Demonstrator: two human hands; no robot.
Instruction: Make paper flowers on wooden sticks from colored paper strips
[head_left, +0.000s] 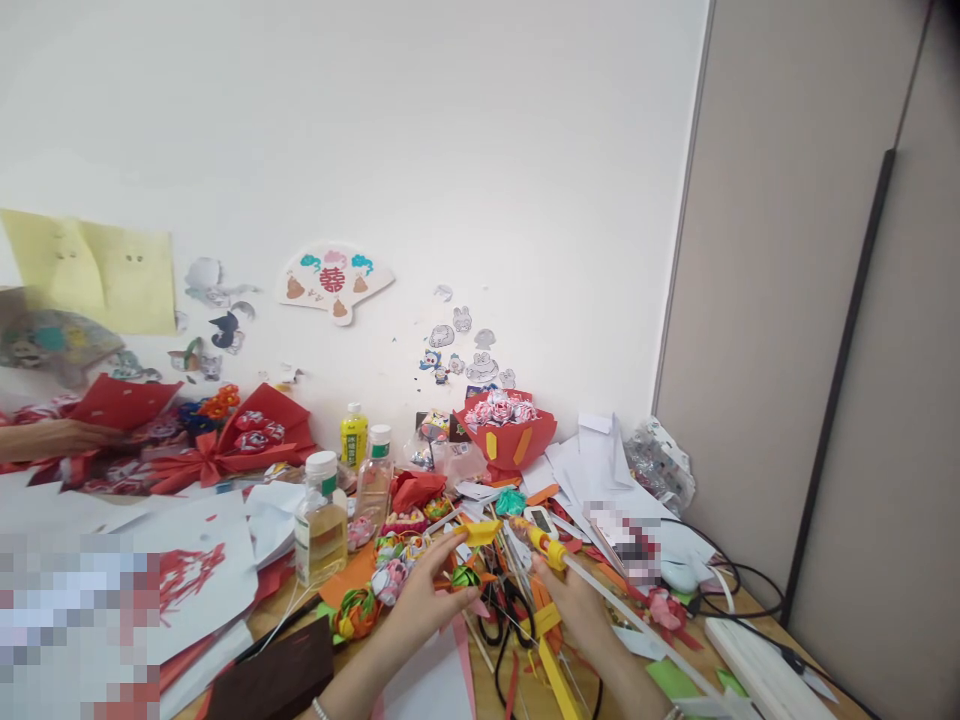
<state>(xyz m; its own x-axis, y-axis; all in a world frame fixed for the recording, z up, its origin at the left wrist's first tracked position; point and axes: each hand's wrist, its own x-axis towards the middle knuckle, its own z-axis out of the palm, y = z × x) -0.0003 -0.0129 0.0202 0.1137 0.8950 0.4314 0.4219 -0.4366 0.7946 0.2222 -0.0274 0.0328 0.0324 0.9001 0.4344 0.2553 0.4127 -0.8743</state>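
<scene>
My left hand (431, 590) pinches a folded yellow paper piece (482, 533) between thumb and fingers, near the middle of the table. Just to its right, my right hand (566, 590) is wrapped round a yellow glue gun (549, 548), its nozzle pointing up and left toward the paper. A long white glue stick (645, 630) runs from the back of the gun to the lower right. Below the hands lie black scissors (516, 605) and yellow paper strips (556, 680). A green paper ball (466, 577) is beside my left thumb.
Bottles (321, 520) stand left of my left hand, near colourful paper balls (356, 612). A red bouquet (510, 440) stands at the wall. Another person's hand (75, 437) touches red paper at far left. A black cable (739, 590) and white power strip (761, 665) lie right.
</scene>
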